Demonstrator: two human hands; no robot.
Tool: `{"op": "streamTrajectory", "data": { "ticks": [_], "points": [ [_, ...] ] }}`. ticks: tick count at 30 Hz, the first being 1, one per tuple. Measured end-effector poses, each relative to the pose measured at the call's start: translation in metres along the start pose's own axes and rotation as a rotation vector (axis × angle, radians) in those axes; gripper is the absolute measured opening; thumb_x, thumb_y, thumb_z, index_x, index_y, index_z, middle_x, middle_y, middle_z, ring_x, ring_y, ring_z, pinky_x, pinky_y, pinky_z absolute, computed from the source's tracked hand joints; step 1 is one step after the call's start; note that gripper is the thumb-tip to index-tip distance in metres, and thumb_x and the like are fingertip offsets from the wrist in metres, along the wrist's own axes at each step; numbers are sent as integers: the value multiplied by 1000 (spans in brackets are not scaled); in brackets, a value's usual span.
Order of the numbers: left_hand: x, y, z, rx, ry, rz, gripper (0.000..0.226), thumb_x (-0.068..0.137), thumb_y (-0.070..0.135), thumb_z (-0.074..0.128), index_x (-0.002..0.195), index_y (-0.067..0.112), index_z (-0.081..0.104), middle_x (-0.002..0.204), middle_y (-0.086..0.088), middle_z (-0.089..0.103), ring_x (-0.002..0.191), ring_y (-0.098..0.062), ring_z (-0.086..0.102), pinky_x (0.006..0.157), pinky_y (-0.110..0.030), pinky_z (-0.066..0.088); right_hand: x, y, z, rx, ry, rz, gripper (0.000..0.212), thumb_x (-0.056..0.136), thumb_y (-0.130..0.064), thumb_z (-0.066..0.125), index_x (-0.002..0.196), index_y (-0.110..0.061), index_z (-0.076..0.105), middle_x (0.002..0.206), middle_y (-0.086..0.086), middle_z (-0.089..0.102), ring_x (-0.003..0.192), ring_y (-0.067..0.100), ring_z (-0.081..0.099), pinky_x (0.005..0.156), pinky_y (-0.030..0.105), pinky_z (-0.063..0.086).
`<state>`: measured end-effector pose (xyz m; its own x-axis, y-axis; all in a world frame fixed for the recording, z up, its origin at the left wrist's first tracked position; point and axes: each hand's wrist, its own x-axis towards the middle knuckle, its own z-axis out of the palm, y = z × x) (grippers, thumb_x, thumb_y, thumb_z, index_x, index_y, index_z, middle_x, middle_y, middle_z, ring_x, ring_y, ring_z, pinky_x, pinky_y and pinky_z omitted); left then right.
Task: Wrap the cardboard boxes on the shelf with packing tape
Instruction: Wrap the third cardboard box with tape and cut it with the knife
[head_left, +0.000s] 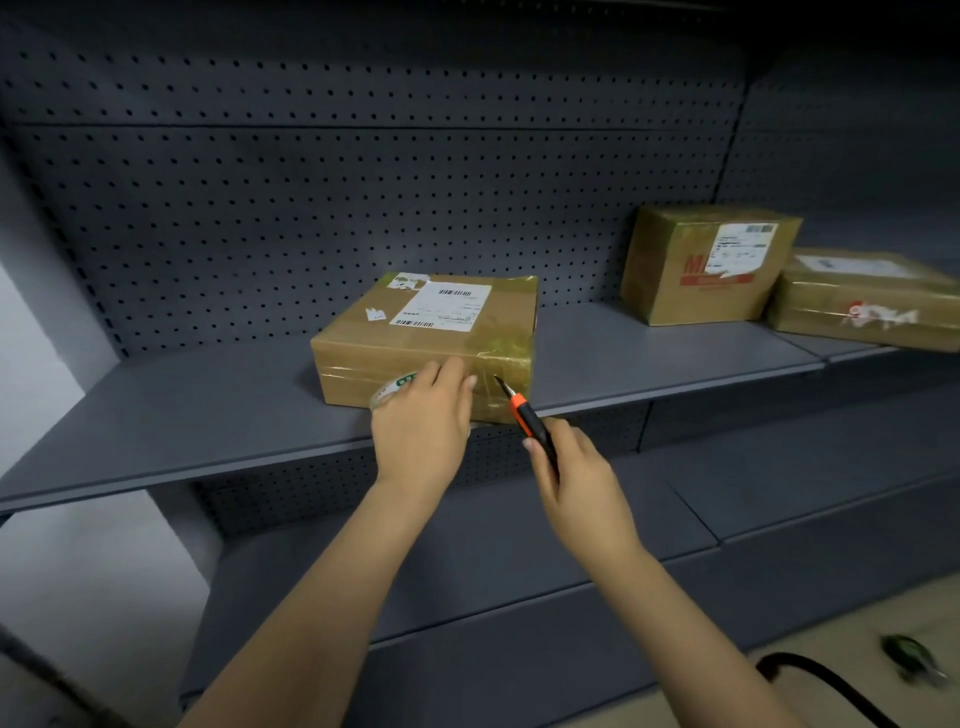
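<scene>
Left hand (421, 421) holds tape roll (395, 389), right hand (576, 478) knife (524, 410); taped box (706, 265) right.

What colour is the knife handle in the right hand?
The knife handle is black with an orange front; head view.

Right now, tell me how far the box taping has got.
Done, seemingly: the taller box and the flat box at the right show a glossy tape sheen. In hand: the near box has tape bands across its front; the left hand holds the tape roll against it while the right hand points the utility knife at the strip. Left: cut and smooth the end.
</scene>
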<state>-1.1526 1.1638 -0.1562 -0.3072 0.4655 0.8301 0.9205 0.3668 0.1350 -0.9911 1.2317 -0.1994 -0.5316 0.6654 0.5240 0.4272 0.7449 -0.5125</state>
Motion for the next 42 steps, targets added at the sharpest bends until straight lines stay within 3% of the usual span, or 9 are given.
{"op": "streamTrajectory", "data": {
  "ticks": [6,11,16,23,25,29,33,38,42],
  "points": [
    [0,-1,-2,10,-15,7,16,92,22,68,82,13,58,64,1,52,44,-16,31,43,-22,25,-18,9,4,-34,-21,44,27,101,-38,45,104,-13,55,81,0,49,64,23,52,48,37,38],
    [1,-2,-5,-7,-31,-1,19,91,23,68,80,13,57,63,1,53,40,-18,38,43,-22,24,-13,-6,-19,107,52,25,21,100,-35,45,113,-22,56,85,-6,51,70,11,51,56,33,42],
    [1,-3,-6,5,-43,12,18,93,26,64,82,13,58,66,1,56,42,-20,47,42,-22,25,53,-22,-41,77,90,-106,31,100,-27,38,126,-15,50,101,2,52,88,21,51,69,38,43],
    [2,-1,-4,78,-38,9,19,92,25,68,81,14,58,64,1,53,42,-20,45,39,-23,30,173,-16,-19,-181,-142,-228,36,95,-30,59,128,-15,56,123,6,61,117,29,50,97,39,36],
    [1,0,-4,91,-32,-1,19,92,25,68,81,14,58,64,2,53,42,-20,46,38,-24,32,176,-20,-11,-86,-141,-255,33,95,-32,60,125,-17,61,126,3,62,121,24,50,103,38,36],
    [1,-2,-4,120,-29,-13,19,94,27,64,81,15,59,65,2,53,44,-20,48,38,-26,34,143,-10,-12,261,-62,-306,20,97,-30,59,107,-18,72,105,-7,70,102,7,60,89,23,48],
    [-1,-5,-3,179,-20,-7,19,96,26,59,80,16,57,65,3,52,43,-21,46,44,-25,30,120,17,-3,330,-132,-435,29,93,-31,64,117,-17,71,121,-7,68,120,4,56,108,23,40],
    [-1,-4,-2,215,-20,-34,21,97,27,55,80,15,57,64,2,52,42,-22,47,41,-27,36,125,22,0,360,-134,-457,33,89,-31,69,118,-17,71,123,-6,67,122,6,56,110,26,40],
    [0,0,-4,220,-48,-57,19,91,24,68,78,14,58,64,1,54,41,-24,48,39,-26,36,124,20,0,363,-133,-476,33,89,-30,70,118,-15,71,122,-4,68,121,8,58,109,30,43]
  ]
}}
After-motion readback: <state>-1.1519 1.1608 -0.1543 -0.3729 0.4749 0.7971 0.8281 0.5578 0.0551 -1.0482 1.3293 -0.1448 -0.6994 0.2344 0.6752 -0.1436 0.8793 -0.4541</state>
